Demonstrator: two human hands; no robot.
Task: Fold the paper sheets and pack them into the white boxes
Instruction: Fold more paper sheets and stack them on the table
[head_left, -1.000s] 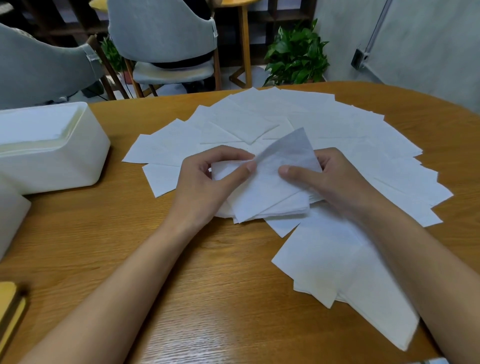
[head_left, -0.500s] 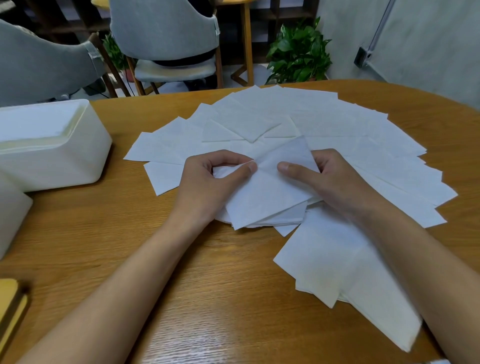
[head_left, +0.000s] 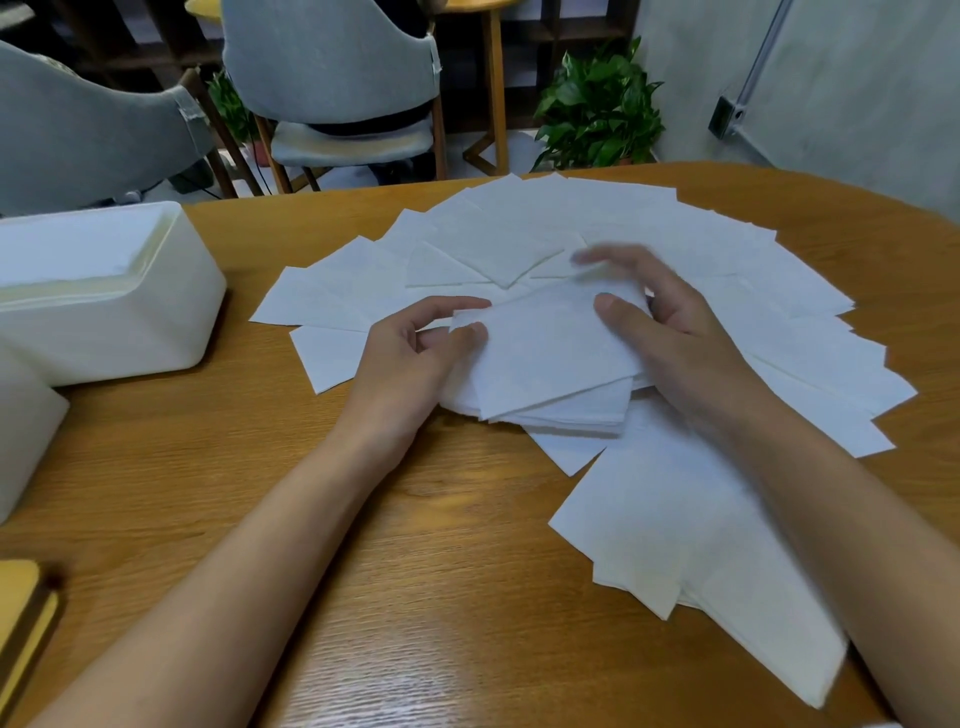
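Folded paper stack (head_left: 550, 374): white, several layers, lying on the wooden table (head_left: 426, 571) at the hub of a wide fan of loose sheets. Top sheet tilted, its near corner pointing toward the camera, layered edges visible along the stack's right side.

Left hand (head_left: 410, 364): at the stack's left corner, thumb and forefinger pinched on the corner of the top sheet, other fingers curled under. Right hand (head_left: 660, 322): over the stack's right end, thumb pressed on the top sheet, fingers spread and blurred beyond the stack's far edge; whether gripping the paper or only pressing on it cannot be told.

Loose paper sheets (head_left: 675, 244): flat, overlapping, spread in an arc around the stack from its left, across the far side, to its right. More overlapping sheets (head_left: 675, 545) on the near right of the stack, partly under the right forearm.

White box (head_left: 104, 306): well to the left of the stack, open at the top, rim cream-coloured inside, white paper visible within. Second white box (head_left: 26, 431): nearer and further left of the stack, only a corner in view. Yellow object (head_left: 23, 618): at the near left edge, far from the stack, kind unclear.

Beyond the table, behind the stack: two grey chairs (head_left: 332, 57) with wooden legs, green potted plant (head_left: 597, 109), grey wall on the far right.
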